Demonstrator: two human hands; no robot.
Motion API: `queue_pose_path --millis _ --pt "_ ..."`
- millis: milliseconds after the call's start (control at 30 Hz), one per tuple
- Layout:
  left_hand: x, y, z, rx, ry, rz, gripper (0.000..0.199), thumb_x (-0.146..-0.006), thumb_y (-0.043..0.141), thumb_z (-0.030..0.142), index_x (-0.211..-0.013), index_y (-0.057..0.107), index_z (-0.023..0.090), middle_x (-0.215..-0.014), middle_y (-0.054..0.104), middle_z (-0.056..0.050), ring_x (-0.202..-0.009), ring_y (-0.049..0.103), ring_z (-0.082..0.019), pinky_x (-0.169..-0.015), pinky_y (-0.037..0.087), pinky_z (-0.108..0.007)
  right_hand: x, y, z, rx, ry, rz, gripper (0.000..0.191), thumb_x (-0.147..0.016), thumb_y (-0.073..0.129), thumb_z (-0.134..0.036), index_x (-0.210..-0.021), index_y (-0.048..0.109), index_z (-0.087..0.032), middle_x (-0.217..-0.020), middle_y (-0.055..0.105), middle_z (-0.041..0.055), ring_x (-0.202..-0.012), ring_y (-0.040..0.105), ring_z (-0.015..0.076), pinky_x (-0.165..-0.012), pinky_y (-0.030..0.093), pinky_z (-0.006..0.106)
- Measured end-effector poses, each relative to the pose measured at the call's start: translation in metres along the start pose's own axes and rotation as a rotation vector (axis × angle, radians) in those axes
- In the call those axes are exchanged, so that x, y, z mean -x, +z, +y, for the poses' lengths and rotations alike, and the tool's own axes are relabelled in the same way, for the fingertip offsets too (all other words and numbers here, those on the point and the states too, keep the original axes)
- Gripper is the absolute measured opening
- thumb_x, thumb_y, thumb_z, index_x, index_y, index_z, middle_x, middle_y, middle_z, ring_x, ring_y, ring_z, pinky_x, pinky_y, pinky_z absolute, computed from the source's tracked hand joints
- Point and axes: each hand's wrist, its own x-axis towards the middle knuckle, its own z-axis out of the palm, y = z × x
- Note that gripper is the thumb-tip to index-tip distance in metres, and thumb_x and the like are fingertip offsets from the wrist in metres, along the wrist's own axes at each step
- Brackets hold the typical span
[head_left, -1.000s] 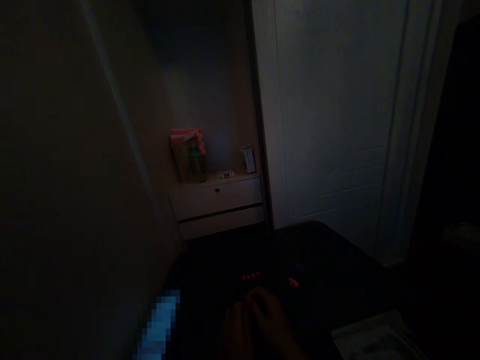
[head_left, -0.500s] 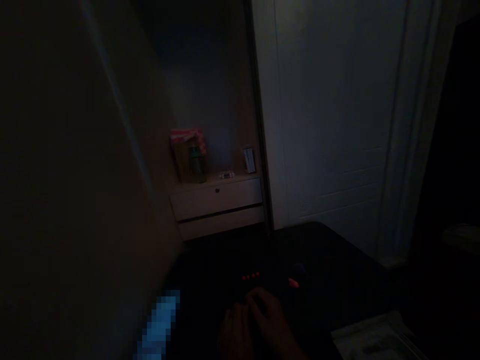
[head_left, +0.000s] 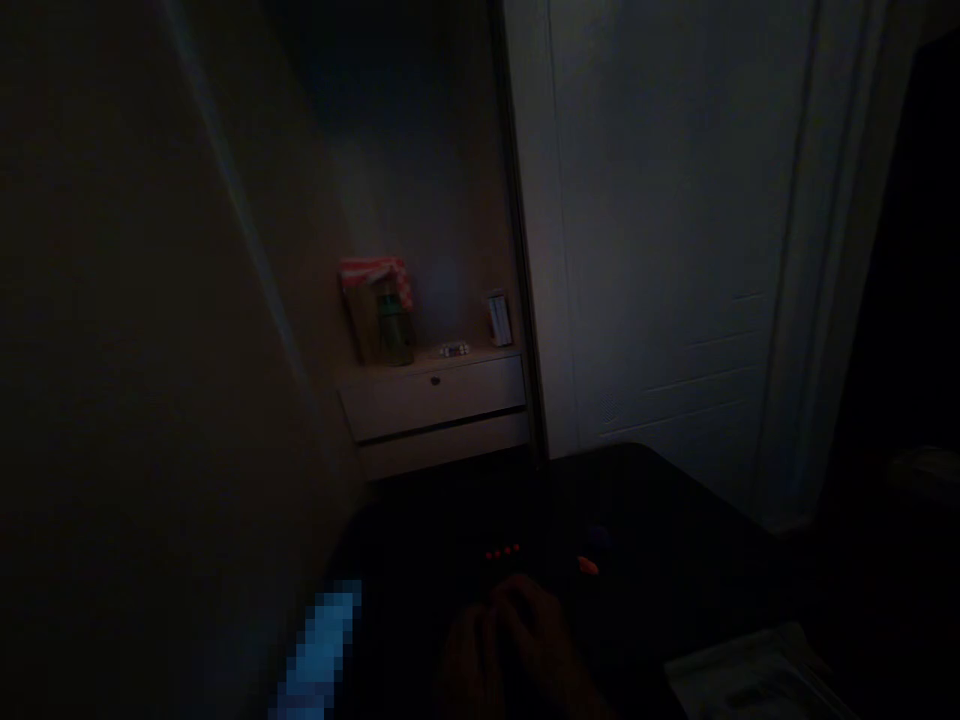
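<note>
The scene is very dark. Low in the middle, my left hand point(head_left: 469, 660) and my right hand point(head_left: 538, 635) are close together over the black table point(head_left: 660, 520), fingers bent and fingertips almost meeting. Both look closed in a pinch, but whatever lies between the fingers is too dark to make out. Just beyond them, several small red dots point(head_left: 502, 552), perhaps little balls, sit in a short row. To the right of the row is an orange-red piece point(head_left: 588, 566), with a dark purplish lump point(head_left: 598, 538) right behind it.
A pale, flat printed item point(head_left: 750, 675) lies at the table's near right. Behind the table, a shelf above drawers point(head_left: 435, 405) holds a green bottle point(head_left: 395, 330), a red-and-white patterned bag point(head_left: 373, 270) and small boxes point(head_left: 498, 320). A white door panel point(head_left: 675, 230) stands to the right.
Both hands stay in nearly the same place, with only slight finger movement. The picture's brightness shifts a little; the objects on the table have not moved.
</note>
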Motion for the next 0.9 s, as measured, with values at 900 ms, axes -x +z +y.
queue_pose_path --millis 900 --pt "-0.007 0.002 -0.015 0.026 0.118 0.041 0.041 -0.099 0.040 0.047 -0.103 0.073 0.023 -0.103 0.078 -0.008 -0.097 0.074 -0.021 -0.084 0.062 -0.034 0.000 -0.001 -0.004 -0.001 -0.010 -0.024 0.028 -0.097 0.054 -0.043 -0.091 0.069 -0.020 -0.090 0.073 0.0056 -0.087 0.069 0.0227 -0.080 0.050 0.031"
